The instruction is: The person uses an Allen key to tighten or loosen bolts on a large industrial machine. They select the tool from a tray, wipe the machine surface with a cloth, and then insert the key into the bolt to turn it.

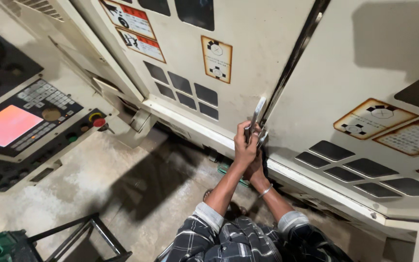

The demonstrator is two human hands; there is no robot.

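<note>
Head view: my left hand [245, 143] wrapped round metal door handle [256, 115] at seam between machine doors [248, 63]; right hand [257, 170] just below handle, grip hidden, cannot tell. Judgement: pull steady, wrists straight, fingers clear of seam.

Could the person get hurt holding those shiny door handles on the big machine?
Maybe. Both hands grip handles right at the seam where the two doors meet: the left hand on the long metal handle, the right hand tucked below it. If the doors slide, fingers could get pinched in that gap. The bracelet on the right wrist might snag on a door edge. The metal stand behind could trip someone stepping back.
</note>
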